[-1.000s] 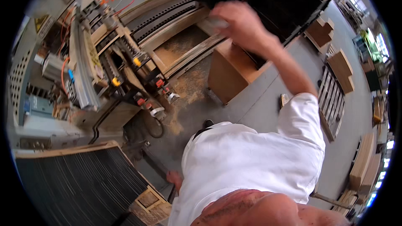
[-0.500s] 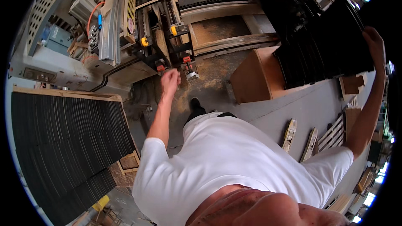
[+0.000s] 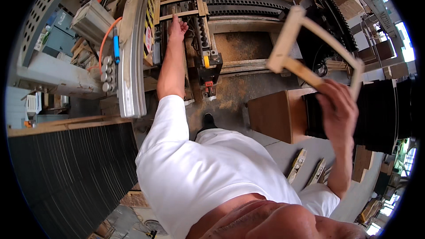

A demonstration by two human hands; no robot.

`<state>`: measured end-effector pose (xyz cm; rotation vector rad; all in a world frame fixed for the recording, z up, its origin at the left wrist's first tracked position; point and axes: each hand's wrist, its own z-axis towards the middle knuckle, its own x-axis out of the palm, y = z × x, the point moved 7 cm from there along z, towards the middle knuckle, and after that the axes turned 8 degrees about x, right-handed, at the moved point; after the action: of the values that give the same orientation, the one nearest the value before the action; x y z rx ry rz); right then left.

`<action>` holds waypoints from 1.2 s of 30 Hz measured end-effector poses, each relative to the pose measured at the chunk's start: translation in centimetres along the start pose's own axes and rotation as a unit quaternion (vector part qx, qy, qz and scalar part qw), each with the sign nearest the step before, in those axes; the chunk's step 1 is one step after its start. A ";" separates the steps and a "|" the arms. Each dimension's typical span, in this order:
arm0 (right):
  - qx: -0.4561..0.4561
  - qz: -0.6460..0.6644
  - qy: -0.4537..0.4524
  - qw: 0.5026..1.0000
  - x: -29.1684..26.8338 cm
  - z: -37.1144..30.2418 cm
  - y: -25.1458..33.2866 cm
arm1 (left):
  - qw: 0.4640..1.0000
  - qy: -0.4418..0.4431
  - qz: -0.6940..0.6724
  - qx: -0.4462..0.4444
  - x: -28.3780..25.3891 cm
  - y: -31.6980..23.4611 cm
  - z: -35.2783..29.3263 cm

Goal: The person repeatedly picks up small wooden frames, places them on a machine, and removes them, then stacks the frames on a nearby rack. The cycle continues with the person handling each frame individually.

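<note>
At right, our right hand (image 3: 340,108) has its fingers clamped on a wooden frame (image 3: 285,40). Our left hand (image 3: 178,31) is at a wooden crossbar (image 3: 189,13); we cannot tell whether its fingers grip.

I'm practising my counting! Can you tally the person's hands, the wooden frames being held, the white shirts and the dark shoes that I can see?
Hands: 2 (left hand, right hand)
Held wooden frames: 1 (the wooden frame in the right hand)
White shirts: 1 (the white shirt)
Dark shoes: 1 (the dark shoe)
Total: 5
</note>
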<state>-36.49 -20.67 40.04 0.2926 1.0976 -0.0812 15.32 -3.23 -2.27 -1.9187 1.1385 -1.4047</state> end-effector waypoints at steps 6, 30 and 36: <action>-0.054 0.114 0.063 0.990 15.4 7.2 1.7 | 0.995 0.021 -0.093 0.023 -0.9 -0.2 2.4; -0.289 0.160 0.091 0.939 50.4 26.9 12.6 | 0.972 -0.233 -0.024 0.022 -19.4 5.8 -46.2; -0.291 0.074 0.087 0.950 51.3 29.8 12.3 | 0.952 -0.301 -0.026 0.048 -21.9 7.2 -46.6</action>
<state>15.26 -12.99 9.54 -0.1532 1.2193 0.4053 -33.32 15.24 -3.30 -2.1033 0.7134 -0.7799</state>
